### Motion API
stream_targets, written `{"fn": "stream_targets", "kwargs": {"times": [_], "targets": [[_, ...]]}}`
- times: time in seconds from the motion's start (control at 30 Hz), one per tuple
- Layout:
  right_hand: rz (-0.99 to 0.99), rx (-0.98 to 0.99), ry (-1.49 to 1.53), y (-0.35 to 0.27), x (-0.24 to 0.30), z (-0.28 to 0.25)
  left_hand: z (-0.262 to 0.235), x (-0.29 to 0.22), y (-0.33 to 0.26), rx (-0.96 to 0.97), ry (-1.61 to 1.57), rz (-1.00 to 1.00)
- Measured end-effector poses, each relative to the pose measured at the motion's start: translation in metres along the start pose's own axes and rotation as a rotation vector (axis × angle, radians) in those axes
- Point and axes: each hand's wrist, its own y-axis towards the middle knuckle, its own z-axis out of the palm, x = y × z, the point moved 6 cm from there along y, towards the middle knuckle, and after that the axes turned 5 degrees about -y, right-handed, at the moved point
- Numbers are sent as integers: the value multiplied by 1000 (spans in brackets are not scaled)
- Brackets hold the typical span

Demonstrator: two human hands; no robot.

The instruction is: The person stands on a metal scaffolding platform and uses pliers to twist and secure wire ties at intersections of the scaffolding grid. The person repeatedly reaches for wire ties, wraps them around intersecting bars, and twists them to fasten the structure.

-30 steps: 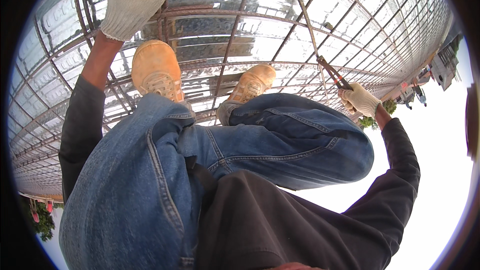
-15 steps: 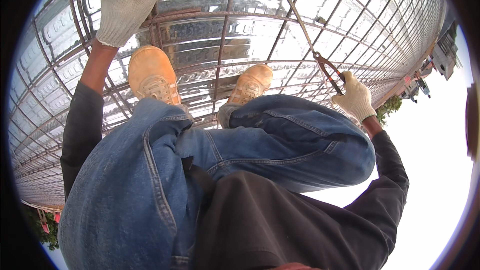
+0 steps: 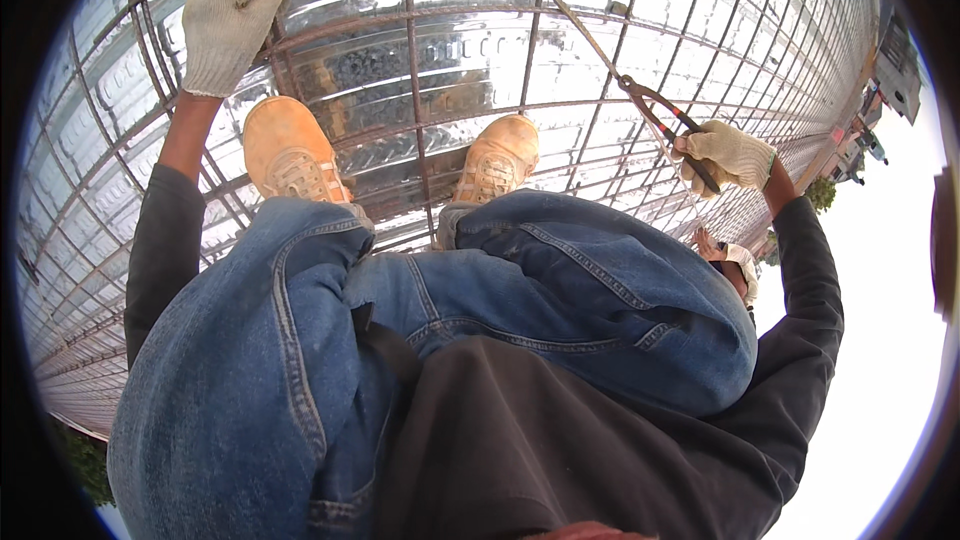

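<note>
My right hand (image 3: 735,155), in a pale knit glove, is closed round the handles of dark pincers (image 3: 655,108) with red bands. Their jaws meet the lower end of a slanting thin rod (image 3: 565,10) above the mesh; whether they grip it, I cannot tell. A thin wire hangs from near the jaws towards my glove. At the upper left my left hand (image 3: 228,30) wears a frayed, matching glove with a bare fingertip showing. Its fingers curl over a spot by the rebar mesh (image 3: 412,50); what they hold is hidden.
Below the mesh lies shiny ribbed metal decking (image 3: 360,65). My tan left shoe (image 3: 290,145) and right shoe (image 3: 500,155) rest on the grid, knees bent. Beyond my right knee is another person (image 3: 740,270). Buildings (image 3: 898,70) stand at the far right.
My right hand has shifted outward and slightly up, its grip turned on the pincers. The view has moved a little over the mesh, and another person has appeared beyond my knee.
</note>
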Motion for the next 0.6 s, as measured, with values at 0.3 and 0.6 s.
{"fn": "stream_targets", "kwargs": {"times": [0.3,0.6], "targets": [[-220,53,369,33,-83,51,20,-6,-13,99,-169,-38],[-661,261,499,88,-9,180,130,-126,-77,651,-948,-705]]}}
